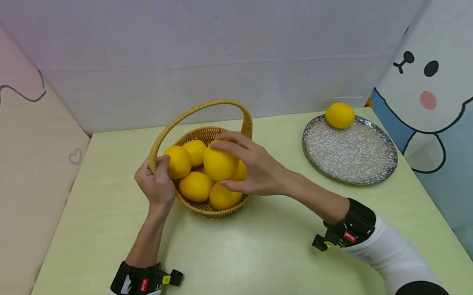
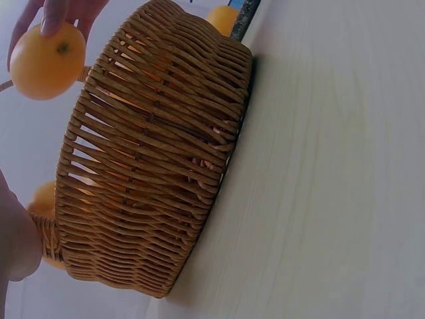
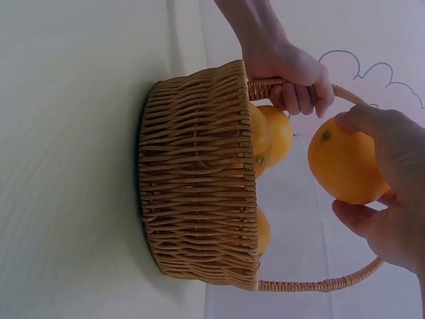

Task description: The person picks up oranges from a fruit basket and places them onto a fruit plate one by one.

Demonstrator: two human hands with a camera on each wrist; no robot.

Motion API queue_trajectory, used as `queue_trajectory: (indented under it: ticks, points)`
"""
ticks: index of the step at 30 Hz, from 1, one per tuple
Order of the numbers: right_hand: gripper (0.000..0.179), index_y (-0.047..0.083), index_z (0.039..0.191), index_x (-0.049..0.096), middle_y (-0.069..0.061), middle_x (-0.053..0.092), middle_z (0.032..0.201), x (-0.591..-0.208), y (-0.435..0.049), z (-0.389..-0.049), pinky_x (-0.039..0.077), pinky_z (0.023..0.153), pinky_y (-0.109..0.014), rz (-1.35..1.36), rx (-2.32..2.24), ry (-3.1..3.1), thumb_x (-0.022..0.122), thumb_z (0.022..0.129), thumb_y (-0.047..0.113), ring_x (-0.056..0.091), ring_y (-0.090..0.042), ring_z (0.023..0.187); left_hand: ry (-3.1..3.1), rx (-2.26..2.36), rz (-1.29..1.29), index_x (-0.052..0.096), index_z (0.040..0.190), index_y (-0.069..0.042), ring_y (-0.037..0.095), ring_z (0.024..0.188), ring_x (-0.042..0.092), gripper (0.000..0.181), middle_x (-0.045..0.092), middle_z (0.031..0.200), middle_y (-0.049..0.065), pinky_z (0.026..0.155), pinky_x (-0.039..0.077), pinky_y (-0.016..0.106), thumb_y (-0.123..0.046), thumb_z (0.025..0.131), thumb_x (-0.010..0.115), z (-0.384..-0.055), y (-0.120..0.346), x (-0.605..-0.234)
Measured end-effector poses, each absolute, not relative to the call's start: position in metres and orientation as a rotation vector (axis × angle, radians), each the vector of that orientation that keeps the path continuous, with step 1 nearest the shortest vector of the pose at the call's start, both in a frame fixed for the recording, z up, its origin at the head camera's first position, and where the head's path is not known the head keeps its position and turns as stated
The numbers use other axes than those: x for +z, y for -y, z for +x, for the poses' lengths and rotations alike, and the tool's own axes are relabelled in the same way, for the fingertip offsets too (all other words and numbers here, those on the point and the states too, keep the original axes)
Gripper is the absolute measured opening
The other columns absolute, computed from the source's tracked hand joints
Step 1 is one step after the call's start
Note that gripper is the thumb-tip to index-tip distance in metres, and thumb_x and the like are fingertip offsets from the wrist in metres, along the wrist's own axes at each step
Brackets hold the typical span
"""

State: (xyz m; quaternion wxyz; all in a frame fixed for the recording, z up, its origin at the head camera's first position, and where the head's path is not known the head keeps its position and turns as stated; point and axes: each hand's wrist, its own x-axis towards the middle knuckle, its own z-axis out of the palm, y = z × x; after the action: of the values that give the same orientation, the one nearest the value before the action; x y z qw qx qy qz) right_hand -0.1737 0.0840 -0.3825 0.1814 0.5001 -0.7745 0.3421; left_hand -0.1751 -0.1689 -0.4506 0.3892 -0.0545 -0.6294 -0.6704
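A wicker basket [image 1: 215, 213] with an arched handle [image 1: 209, 104] stands on the table, holding several yellow-orange oranges [image 1: 196, 187]. My left hand [image 1: 157, 184] grips the handle low on its left side, fingers curled around it in the right wrist view. Above the fruit, my right hand [image 1: 261, 166] holds one orange [image 3: 345, 163] between thumb and fingers. This orange is raised over the basket's rim, apart from the fruit below in the right wrist view. Its small green stem end shows in the left wrist view. The basket's wall hides most of the lower fruit.
A round speckled grey plate [image 1: 348, 156] with a dark rim lies at the back right of the pale table [image 1: 242, 265]. One orange [image 1: 340, 115] rests at its far edge. A white cloth wall [image 1: 228, 45] stands behind, with printed panels at both sides.
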Motion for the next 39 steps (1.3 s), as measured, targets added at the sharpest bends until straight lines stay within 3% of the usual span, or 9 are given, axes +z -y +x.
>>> queue_trajectory:
  ticks: [19,27,39]
  points:
    - [0.076,-0.002,0.137,0.057,-0.021,0.052,0.139,-0.394,-0.137,-0.18,0.054,0.096,-0.043,1.226,1.018,2.192,0.091,0.07,0.011,0.052,-0.026,0.125,1.582,-1.714,-0.182,0.047,0.064,0.016,0.005,0.041,0.033,0.034,0.04,0.049,-0.012,0.039,0.027,0.014,0.006,0.093,0.06,-0.172,0.168,-0.448]
    - [0.075,-0.011,0.129,0.059,-0.028,0.055,0.131,-0.384,-0.16,-0.167,0.058,0.08,-0.048,1.064,1.057,2.192,0.092,0.062,-0.003,0.057,-0.032,0.115,1.566,-1.739,-0.171,0.048,0.064,0.015,0.006,0.042,0.033,0.033,0.04,0.049,-0.011,0.039,0.026,0.015,0.006,0.093,0.061,-0.171,0.168,-0.449]
    - [0.082,-0.004,0.135,0.059,-0.018,0.058,0.134,-0.412,-0.226,-0.187,0.057,0.081,-0.051,0.768,0.986,2.314,0.096,0.062,0.004,0.055,-0.028,0.116,1.58,-1.718,-0.209,0.047,0.064,0.016,0.005,0.041,0.031,0.035,0.039,0.049,-0.013,0.038,0.024,0.016,0.004,0.094,0.059,-0.173,0.171,-0.453]
